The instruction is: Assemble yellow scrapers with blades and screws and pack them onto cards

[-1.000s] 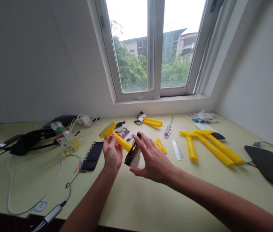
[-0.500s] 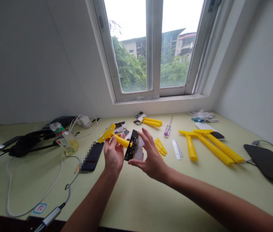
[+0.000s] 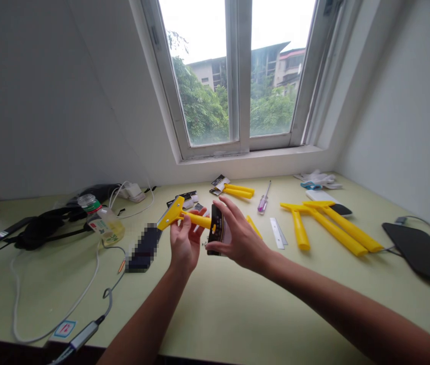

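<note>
Your left hand (image 3: 184,243) is closed around the handle of a yellow scraper (image 3: 195,220), with the scraper's wide head standing out above and to the left of that hand. Your right hand (image 3: 240,241) is pinching a black card packet (image 3: 217,230) between thumb and fingers, holding it on edge just beside the handle's far end. The two may be touching, but you can't be sure from this angle.

The scraper looks light and stiff. Its smooth plastic could turn in your palm, so a full grip around the middle of the handle, away from the head, looks safest. The packet looks thin, light and fairly easy to bend, and its glossy face may slip, so take it by the edges rather than squeezing it flat.

Just left of your left hand lies a phone (image 3: 144,248), with a bottle (image 3: 106,223) farther left. Ahead of your right hand is a screwdriver (image 3: 262,198). To the right of that hand, the table (image 3: 215,314) carries a pale strip (image 3: 277,233) and more scrapers (image 3: 332,228).
</note>
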Available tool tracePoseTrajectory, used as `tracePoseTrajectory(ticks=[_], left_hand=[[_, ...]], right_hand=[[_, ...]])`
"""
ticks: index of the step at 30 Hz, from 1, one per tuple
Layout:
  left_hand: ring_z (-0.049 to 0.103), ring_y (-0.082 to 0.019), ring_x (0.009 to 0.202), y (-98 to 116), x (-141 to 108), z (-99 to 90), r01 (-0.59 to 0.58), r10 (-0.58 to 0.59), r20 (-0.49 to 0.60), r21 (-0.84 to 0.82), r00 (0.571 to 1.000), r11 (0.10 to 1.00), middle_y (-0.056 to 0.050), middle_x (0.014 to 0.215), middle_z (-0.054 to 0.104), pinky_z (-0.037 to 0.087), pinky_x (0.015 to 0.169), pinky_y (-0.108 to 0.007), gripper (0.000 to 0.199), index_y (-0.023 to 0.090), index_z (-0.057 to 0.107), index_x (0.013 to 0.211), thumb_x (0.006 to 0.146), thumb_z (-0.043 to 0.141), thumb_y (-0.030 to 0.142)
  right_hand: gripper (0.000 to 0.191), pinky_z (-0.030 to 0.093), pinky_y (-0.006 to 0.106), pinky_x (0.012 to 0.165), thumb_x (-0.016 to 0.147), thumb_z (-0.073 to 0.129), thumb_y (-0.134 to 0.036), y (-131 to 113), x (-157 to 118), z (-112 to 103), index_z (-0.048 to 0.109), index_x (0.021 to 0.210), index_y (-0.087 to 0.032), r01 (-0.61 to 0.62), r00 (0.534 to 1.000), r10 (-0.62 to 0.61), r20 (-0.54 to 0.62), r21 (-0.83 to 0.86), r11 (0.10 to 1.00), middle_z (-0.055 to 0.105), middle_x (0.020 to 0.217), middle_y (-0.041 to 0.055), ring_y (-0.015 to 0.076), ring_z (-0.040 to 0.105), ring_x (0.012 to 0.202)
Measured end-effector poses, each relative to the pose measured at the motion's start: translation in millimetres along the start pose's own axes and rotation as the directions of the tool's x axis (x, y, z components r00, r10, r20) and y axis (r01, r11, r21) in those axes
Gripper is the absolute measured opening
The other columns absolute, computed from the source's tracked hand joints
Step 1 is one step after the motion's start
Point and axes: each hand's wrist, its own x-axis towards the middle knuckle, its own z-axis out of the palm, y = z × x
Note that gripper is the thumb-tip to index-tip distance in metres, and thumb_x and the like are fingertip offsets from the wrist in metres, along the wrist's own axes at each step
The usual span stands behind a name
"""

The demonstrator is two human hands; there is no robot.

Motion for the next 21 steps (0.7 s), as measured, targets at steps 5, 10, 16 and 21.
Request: tracePoseTrajectory(ticks=[5, 10, 16, 21], left_hand=[[0.062, -0.024, 0.115, -2, -6, 2.3, -0.012, 0.012, 0.041, 0.003, 0.999, 1.000, -0.005, 0.118, 0.064, 0.053, 0.093, -0.037, 0.025, 0.025, 0.055, 0.108, 0.085, 0.067, 0.027], [0.061, -0.028, 0.115, -5, -1, -2.4, 0.055, -0.055, 0.011, -0.023, 0.998, 0.998, -0.008, 0.121, 0.064, 0.052, 0.094, -0.043, 0.026, 0.023, 0.055, 0.106, 0.084, 0.068, 0.027], [0.060, -0.029, 0.117, -3, 4, -5.0, 0.175, -0.175, -0.010, -0.030, 0.984, 0.984, -0.010, 0.119, 0.065, 0.053, 0.093, -0.043, 0.025, 0.020, 0.055, 0.105, 0.085, 0.067, 0.029], [0.060, -0.028, 0.116, 0, 1, -2.1, 0.193, -0.194, 0.099, 0.020, 0.976, 0.981, -0.009, 0.120, 0.065, 0.051, 0.095, -0.044, 0.030, 0.021, 0.054, 0.107, 0.083, 0.069, 0.030]], right_hand=[[0.093, 0.040, 0.047, 0.108, 0.069, 0.078, -0.043, 0, 2, -2, 0.029, 0.146, -0.031, -0.029, 0.998, 0.027, 0.051, 0.038, 0.999, 0.019, 0.158, 0.0105, 0.0304, 0.029, 0.141], [0.071, 0.032, 0.047, 0.113, 0.074, 0.071, -0.052, 0, 10, -13, 0.045, 0.135, -0.026, -0.287, 0.957, 0.258, 0.131, 0.323, 0.902, 0.037, 0.148, 0.0109, 0.0291, 0.035, 0.138], [0.069, 0.055, 0.038, 0.082, 0.075, 0.074, -0.039, 17, 18, -35, 0.038, 0.132, -0.028, -0.585, 0.793, 0.263, 0.550, 0.565, 0.582, 0.062, 0.118, 0.0068, 0.0244, 0.064, 0.104], [0.057, 0.055, 0.030, 0.065, 0.067, 0.080, -0.039, 31, 20, -34, 0.046, 0.110, -0.024, -0.657, 0.745, 0.350, 0.568, 0.535, 0.530, 0.065, 0.101, 0.0033, 0.0210, 0.066, 0.088]])
